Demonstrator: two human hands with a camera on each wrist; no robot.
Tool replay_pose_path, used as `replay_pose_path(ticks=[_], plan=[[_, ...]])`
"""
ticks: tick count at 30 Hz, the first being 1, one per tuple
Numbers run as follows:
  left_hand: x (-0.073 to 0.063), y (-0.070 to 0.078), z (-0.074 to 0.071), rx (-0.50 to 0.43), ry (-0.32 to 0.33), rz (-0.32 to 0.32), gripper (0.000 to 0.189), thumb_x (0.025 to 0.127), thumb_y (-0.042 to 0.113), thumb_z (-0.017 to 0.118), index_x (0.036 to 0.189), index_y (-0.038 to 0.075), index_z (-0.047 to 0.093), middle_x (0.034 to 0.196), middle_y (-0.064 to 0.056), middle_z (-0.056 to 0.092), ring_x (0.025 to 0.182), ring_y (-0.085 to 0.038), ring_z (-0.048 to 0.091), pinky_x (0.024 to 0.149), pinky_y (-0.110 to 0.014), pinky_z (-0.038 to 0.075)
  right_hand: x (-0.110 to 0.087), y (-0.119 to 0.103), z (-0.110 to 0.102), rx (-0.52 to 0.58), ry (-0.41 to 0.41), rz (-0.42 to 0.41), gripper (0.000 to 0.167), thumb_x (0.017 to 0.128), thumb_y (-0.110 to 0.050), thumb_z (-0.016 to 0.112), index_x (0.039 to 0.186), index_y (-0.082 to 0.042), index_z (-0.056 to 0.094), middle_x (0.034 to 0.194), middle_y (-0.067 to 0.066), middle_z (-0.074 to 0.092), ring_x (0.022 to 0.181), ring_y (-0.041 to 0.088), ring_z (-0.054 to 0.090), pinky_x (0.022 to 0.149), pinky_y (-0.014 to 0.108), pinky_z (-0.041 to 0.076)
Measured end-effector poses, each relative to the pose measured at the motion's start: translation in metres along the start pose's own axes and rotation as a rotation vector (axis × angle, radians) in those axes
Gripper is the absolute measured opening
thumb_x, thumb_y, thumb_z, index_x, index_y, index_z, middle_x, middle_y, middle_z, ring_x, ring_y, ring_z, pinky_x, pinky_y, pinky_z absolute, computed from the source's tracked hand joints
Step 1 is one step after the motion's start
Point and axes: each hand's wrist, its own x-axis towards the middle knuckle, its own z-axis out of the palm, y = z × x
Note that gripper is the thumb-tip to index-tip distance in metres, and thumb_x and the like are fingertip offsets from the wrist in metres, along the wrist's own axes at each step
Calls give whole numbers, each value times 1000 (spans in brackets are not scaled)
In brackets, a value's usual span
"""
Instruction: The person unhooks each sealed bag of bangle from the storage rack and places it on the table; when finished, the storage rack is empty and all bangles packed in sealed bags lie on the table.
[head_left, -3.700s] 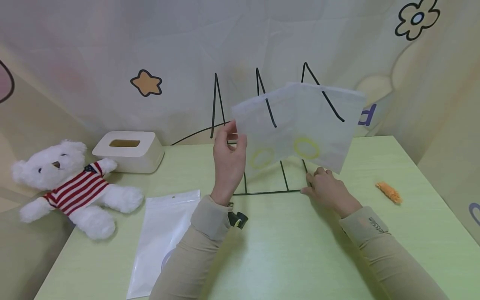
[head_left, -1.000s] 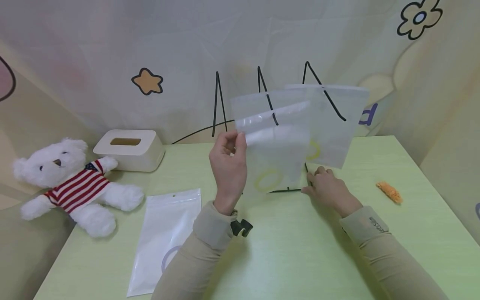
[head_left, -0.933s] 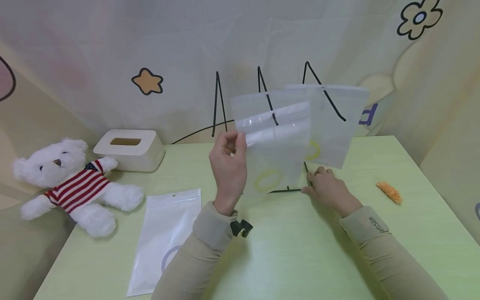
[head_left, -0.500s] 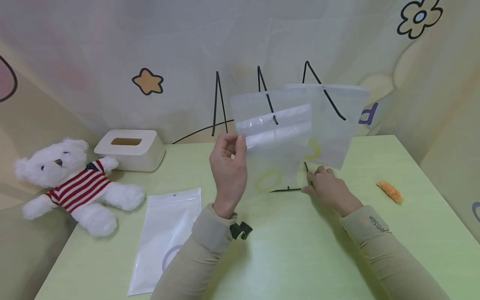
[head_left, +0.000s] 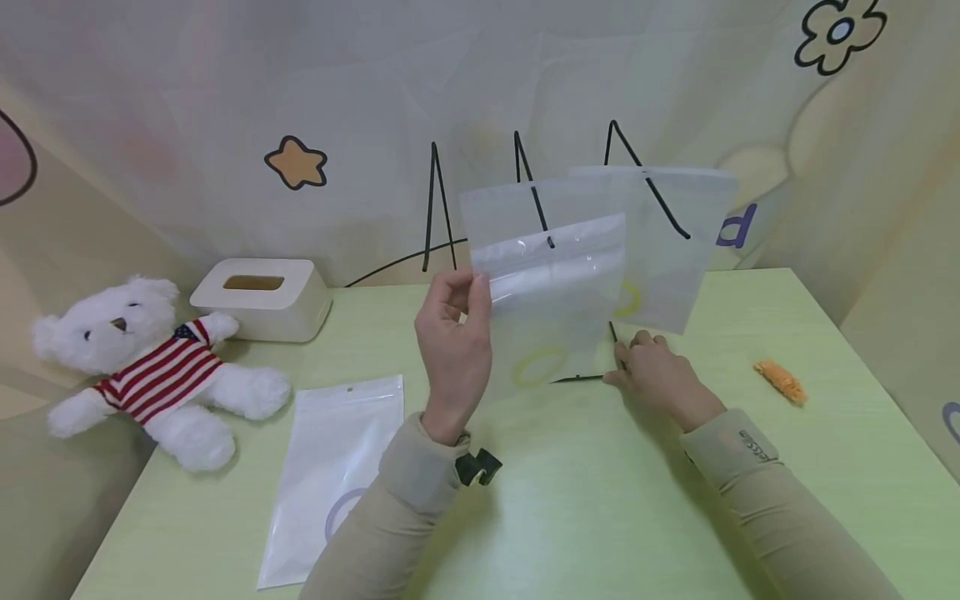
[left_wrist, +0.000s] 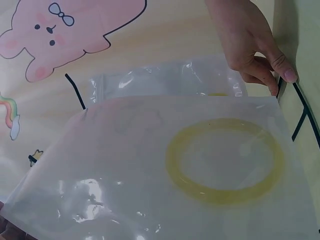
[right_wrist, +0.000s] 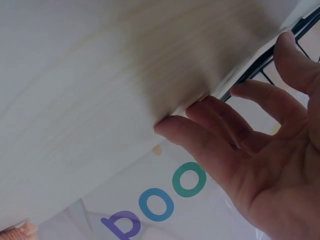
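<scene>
The front bag looks like thin plastic, translucent and glossy; the flat bag is plastic too, smooth and shiny; the rack seems to be metal – black, smooth; the tabletop shows a wood grain with soft sheen; the tissue box is smooth, matt plastic; the bear is of fluffy plush, its shirt of cloth; the orange roll looks rough – like cloth; the backdrop is creased cloth.

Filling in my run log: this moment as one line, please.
left hand: pinches front bag | right hand: holds rack | tissue box: on table
</scene>
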Motion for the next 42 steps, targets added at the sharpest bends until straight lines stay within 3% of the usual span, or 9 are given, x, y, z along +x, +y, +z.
replay_pose_path(ticks=[10,26,29,33,36,42], plan=[[-3,6,-3,-8,2,-10,16,98,10,56,99,-5,61,73,-14,59,63,-15,49,61,-24,39,0,1,0,-7,4,-8,46,96,-33,60,126,3,56,116,26,50,98,42,47,65,56,51],[-8,15,-13,-1,-16,-29,15,98,11,56,99,-3,62,77,-12,64,65,-16,51,61,-25,40,3,2,2,7,-10,-4,62,97,-35,58,141,6,44,126,30,47,109,46,44,73,61,50],[-11,18,-14,0,-34,-31,16,98,12,56,99,-3,62,79,-12,65,63,-16,49,58,-24,38,1,4,1,9,-8,1,60,97,-35,58,139,5,47,124,29,48,108,47,44,72,61,50],[-16,22,-22,9,-63,-35,16,98,13,57,99,-2,62,77,-11,64,61,-16,47,56,-24,37,1,5,1,24,4,-6,48,96,-35,60,126,3,58,117,27,50,101,44,45,68,59,50],[-22,24,-32,20,-75,-70,15,98,13,57,99,-1,62,72,-9,61,57,-14,42,52,-24,34,1,5,1,30,12,-7,46,96,-34,60,122,4,61,116,26,51,100,43,46,68,59,50],[-33,25,-57,19,-100,-192,14,98,11,58,100,-2,62,61,-3,50,46,-10,29,45,-24,25,0,3,-1,26,12,-13,52,96,-33,60,132,4,55,118,27,50,101,44,46,69,60,50]])
